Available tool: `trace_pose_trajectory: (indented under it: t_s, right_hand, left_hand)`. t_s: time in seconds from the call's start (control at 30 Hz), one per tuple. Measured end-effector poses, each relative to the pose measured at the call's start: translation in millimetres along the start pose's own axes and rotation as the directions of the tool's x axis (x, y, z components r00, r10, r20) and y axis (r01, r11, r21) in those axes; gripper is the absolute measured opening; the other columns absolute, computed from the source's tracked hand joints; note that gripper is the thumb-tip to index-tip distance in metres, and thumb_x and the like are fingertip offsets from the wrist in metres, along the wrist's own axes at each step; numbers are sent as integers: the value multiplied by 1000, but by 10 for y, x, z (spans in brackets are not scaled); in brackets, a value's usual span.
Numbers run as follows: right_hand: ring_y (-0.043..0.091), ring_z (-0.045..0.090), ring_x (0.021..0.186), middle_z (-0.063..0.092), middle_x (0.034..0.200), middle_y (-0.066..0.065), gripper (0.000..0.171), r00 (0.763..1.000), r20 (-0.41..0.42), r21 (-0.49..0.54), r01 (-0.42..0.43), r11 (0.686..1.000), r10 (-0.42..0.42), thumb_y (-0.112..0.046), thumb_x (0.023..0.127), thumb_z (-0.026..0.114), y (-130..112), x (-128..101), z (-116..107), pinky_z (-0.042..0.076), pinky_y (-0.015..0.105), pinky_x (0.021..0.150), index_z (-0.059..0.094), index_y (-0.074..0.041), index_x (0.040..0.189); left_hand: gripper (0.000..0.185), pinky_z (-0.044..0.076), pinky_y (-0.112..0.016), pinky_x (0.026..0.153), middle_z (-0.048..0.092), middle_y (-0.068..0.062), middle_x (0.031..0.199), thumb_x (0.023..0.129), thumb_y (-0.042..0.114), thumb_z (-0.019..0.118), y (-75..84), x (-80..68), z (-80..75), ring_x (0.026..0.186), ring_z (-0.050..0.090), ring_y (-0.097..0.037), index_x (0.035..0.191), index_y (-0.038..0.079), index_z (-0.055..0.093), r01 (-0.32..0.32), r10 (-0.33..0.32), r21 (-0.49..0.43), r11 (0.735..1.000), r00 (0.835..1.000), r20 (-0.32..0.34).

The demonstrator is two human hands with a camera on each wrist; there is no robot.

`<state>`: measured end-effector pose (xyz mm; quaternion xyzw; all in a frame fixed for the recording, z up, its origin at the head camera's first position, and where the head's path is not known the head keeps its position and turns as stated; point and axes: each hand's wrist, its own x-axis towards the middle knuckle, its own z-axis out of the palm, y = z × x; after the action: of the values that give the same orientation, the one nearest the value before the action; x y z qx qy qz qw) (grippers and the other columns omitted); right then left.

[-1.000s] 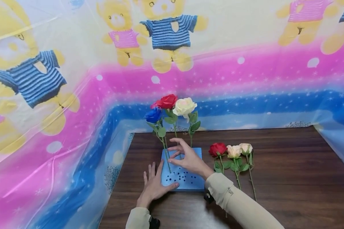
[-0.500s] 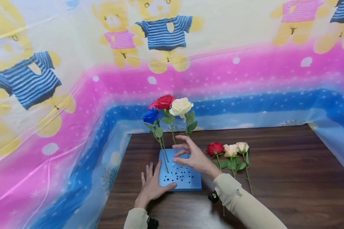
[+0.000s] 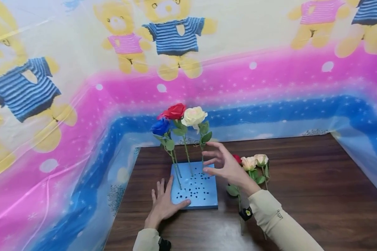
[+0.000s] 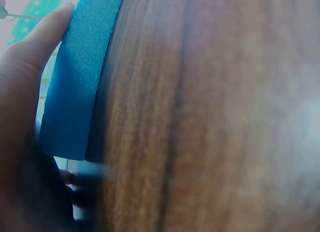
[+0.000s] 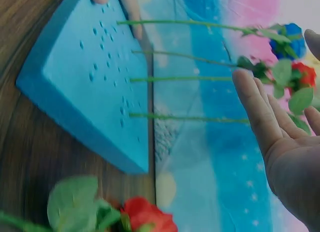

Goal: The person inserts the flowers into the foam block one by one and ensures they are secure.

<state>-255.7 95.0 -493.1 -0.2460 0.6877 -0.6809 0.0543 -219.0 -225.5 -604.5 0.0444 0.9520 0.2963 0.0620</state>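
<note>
A blue foam block (image 3: pixel 197 193) with many small holes lies on the dark wooden table (image 3: pixel 301 181). Upright in it stand a blue rose (image 3: pixel 160 127), a red rose (image 3: pixel 175 111) and a cream rose (image 3: pixel 193 116). My left hand (image 3: pixel 162 203) lies flat on the table at the block's near left corner, thumb on its top. In the left wrist view a finger (image 4: pixel 37 41) rests along the block's side (image 4: pixel 80 91). My right hand (image 3: pixel 227 166) hovers open with fingers spread at the block's far right corner, holding nothing. The right wrist view shows several stems (image 5: pixel 190 79) stuck in the block (image 5: pixel 75 86).
To the right of the block lie three loose roses: a red one (image 3: pixel 237 158) partly behind my right hand, a peach one (image 3: pixel 248 162) and a pale one (image 3: pixel 261 159). A teddy-bear patterned plastic sheet (image 3: pixel 81 104) walls the table at the back and both sides.
My right hand has lifted off the block's top and drifted right, away from the stems, and it now covers part of the lying red rose. The left hand stayed put.
</note>
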Motion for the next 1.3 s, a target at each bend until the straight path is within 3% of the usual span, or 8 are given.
trace_pose_trajectory:
  t_s: [0.17,0.37,0.6,0.7,0.87,1.03,1.2,1.3]
  right_hand:
    - [49,66,134,55,165,20,90,998,-67,30,-7,1000,9,-14,101,85,-21,-161,-249,66,64,91,34,-33,173]
    - [41,68,133,57,163,18,89,990,-142,13,-21,1000,23,-12,103,83,-38,-391,-599,67,58,89,33,-32,174]
    - [34,72,128,58,161,24,82,972,-234,-20,6,1000,-11,-3,107,75,8,-681,-986,68,54,88,33,-24,174]
    - [30,72,127,60,159,19,80,960,-278,-15,-31,999,25,-6,107,75,29,-788,-1091,69,49,88,34,-25,173]
    - [26,73,124,63,155,17,79,931,-353,43,-88,995,97,-8,105,79,80,-980,-1235,68,52,88,38,-24,171]
    - [21,76,119,67,150,12,79,917,-377,-12,-141,990,126,-10,106,79,214,-1177,-1363,68,56,88,36,-19,172]
    - [29,76,118,59,157,29,82,907,-370,-32,-232,972,204,-16,105,82,348,-1315,-1420,66,63,89,34,-14,172]
    - [36,76,119,52,159,38,85,905,-343,-27,-276,961,251,-17,105,82,413,-1374,-1446,67,61,89,31,-10,173]
  left_hand:
    - [130,-6,-81,129,7,-30,184,85,79,81,-16,-6,-1,170,-3,-54,182,23,14,-9,9,-1,1000,1000,0]
    - [130,-7,-80,129,7,-30,184,86,79,81,-23,7,10,170,-4,-53,182,24,14,-14,14,5,1000,1000,2]
    - [131,-9,-79,129,4,-28,185,85,82,79,-24,41,15,171,-7,-51,182,27,10,-13,13,19,1000,1000,16]
    - [131,-7,-81,129,5,-30,184,85,80,80,-27,36,9,170,-5,-53,182,25,12,-19,19,20,1000,1000,1]
    - [131,-6,-81,128,8,-31,183,84,80,81,-27,34,29,170,-3,-55,181,22,16,-34,34,11,999,999,-19]
    - [132,-6,-82,128,7,-31,183,84,80,82,-26,23,41,169,-3,-56,182,22,16,-33,33,5,999,999,-15]
    - [131,-7,-80,129,5,-29,184,85,81,80,-18,14,30,170,-5,-53,182,25,13,-11,11,20,1000,1000,6]
    - [130,-6,-81,129,6,-30,184,85,80,80,-16,21,26,170,-4,-54,182,24,13,-13,13,17,1000,1000,3]
